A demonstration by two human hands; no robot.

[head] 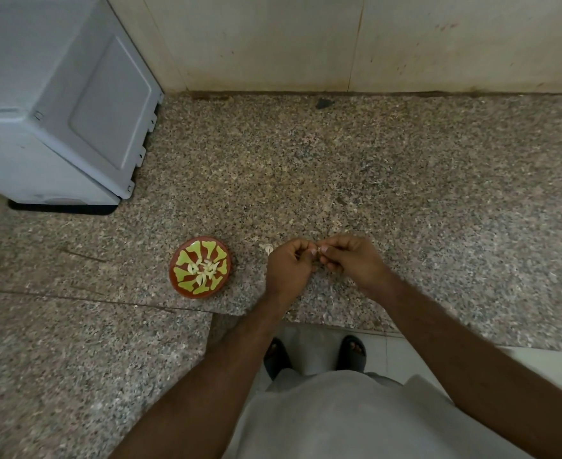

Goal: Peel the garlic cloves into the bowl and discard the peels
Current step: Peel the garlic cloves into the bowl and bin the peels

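Observation:
A small red bowl (182, 282) with a yellow-green pattern stands on the speckled granite counter (405, 180), holding several pale peeled garlic cloves (203, 270). To its right my left hand (289, 266) and my right hand (352, 260) meet just above the counter, fingers curled. Between their fingertips they pinch a small pale garlic clove (319, 249), mostly hidden by the fingers. A bit of white peel or garlic (268, 248) lies on the counter just left of my left hand.
A grey-white appliance (57, 104) stands at the back left on a black base. A tiled wall (339, 41) closes the back. The counter's front edge runs below my hands; my feet in dark sandals (351, 351) show on the floor.

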